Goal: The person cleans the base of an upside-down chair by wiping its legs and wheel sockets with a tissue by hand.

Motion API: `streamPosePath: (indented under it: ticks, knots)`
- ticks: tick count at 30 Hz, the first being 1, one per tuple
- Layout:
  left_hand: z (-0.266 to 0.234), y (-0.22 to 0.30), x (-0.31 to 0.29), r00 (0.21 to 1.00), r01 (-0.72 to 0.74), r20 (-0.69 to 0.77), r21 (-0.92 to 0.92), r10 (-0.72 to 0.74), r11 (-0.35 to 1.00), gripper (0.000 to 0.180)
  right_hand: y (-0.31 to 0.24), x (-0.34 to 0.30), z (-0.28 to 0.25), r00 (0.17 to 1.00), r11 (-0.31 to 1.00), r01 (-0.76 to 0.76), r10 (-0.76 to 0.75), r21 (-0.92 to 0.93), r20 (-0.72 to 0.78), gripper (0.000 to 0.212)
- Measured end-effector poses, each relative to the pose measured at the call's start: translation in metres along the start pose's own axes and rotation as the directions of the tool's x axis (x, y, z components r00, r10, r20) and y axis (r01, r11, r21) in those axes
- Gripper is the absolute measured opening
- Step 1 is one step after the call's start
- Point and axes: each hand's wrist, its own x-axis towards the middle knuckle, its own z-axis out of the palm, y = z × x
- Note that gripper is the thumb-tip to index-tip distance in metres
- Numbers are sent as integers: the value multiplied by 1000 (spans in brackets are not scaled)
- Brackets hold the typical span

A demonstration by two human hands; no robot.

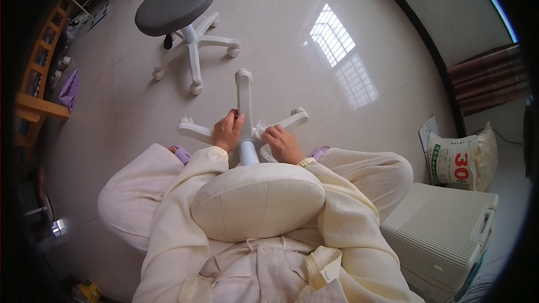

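Observation:
A round stool with a cream seat (258, 199) lies tipped across my lap, its seat toward me and its white star-shaped base (245, 98) pointing away. My left hand (226, 132) is closed on a base leg beside the hub, with the fingertips on its edge. Across the hub, my right hand (282, 144) has its fingers bent together on a crumpled whitish, thin piece (260, 127), pressed against the base. Whether that piece is a wipe or plastic film I cannot tell. The pale column (247, 154) joins hub and seat.
A second stool with a grey seat (176, 4) stands upright on its casters at the far left. At right are a cream ribbed box (435, 219) and a white printed sack (452, 160). A wooden rack (42, 73) lines the left side.

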Motion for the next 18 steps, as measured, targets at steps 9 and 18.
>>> streamPosePath:
  ticks: [9, 18]
  knots:
    - [-3, 4, 1, 999, 27, 29, -25, -26, 999, 31, 57, -4, -28, 924, 901, -372, 335, -225, -185, 16]
    - [-4, 4, 0, 999, 40, 11, 1, -40, 999, 36, 64, -6, -23, 890, 822, -454, 405, -343, -208, 8]
